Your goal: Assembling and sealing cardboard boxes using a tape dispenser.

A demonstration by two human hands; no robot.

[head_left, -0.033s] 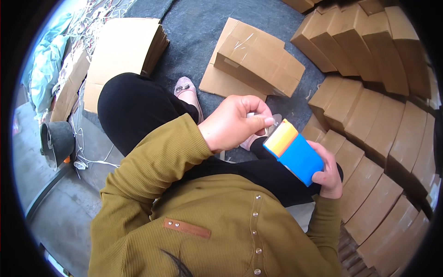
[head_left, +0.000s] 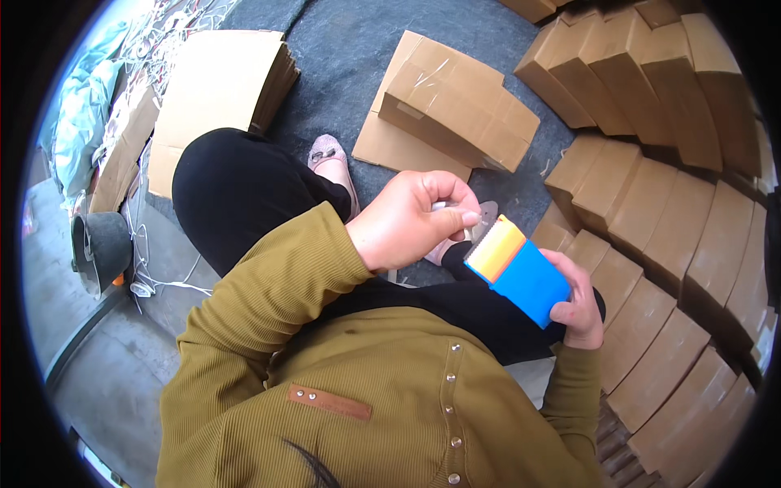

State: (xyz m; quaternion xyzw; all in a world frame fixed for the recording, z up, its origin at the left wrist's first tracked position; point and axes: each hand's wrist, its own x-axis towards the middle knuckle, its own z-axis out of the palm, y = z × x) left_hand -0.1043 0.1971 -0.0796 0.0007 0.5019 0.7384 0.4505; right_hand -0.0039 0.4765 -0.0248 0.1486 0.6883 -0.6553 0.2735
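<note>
My right hand [head_left: 576, 299] grips a blue and yellow-orange tape dispenser [head_left: 533, 286] from its right end, thumb on the near edge and fingers behind. The dispenser is tilted over my lap, its toothed edge at the yellow end facing up and left. Just left of that edge, my left hand [head_left: 419, 218] is closed in a pinch, thumb against curled fingers. A small whitish piece [head_left: 440, 206] shows between the fingers; its kind I cannot make out. The hand and the dispenser are slightly apart.
A closed cardboard box [head_left: 460, 102] lies on flat cardboard ahead. Flattened cartons [head_left: 211, 93] are stacked at the left, beside tangled cords and a blue plastic bag [head_left: 81, 122]. Rows of cartons [head_left: 643, 211] line the right side. A dark round object [head_left: 106, 248] is at the left edge.
My left hand has shifted very slightly left, away from the toothed edge. My right hand and the dispenser have hardly moved.
</note>
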